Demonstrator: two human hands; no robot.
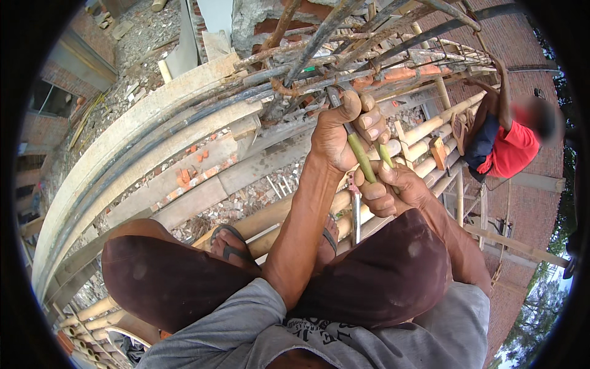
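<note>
Left fingers: the left hand (344, 132) is curled tight round the upper part of a green-handled tool (361, 158), thumb pressed up toward its metal head, knuckles turned to the camera.
Right fingers: the right hand (390, 187) is closed round the lower green handle, just below the left, so both hands grip the one tool.
Tool: it looks like pincers or pliers; the head points up into the rebar cage (344, 61), near a thin tie wire (286, 89) bent over a bar. I judge the two-handed grip gives leverage for squeezing or twisting at that joint.
Second tool: a slim metal piece (355, 206) hangs below the right hand; its kind is unclear.
Footing: the person squats, knees wide, sandalled foot (230, 243) on bamboo poles (424, 132) that serve as scaffold, which keeps the hands level with the steel.
Surroundings: a curved timber formwork (147, 123) runs left, with brick rubble (196, 172) inside it; another person in a red shirt (513, 150) crouches on the bamboo to the right.
Hidden: the tool's jaws are lost among fingers and bars, so whether they bite the wire cannot be told; the other foot is mostly covered by the left forearm.
</note>
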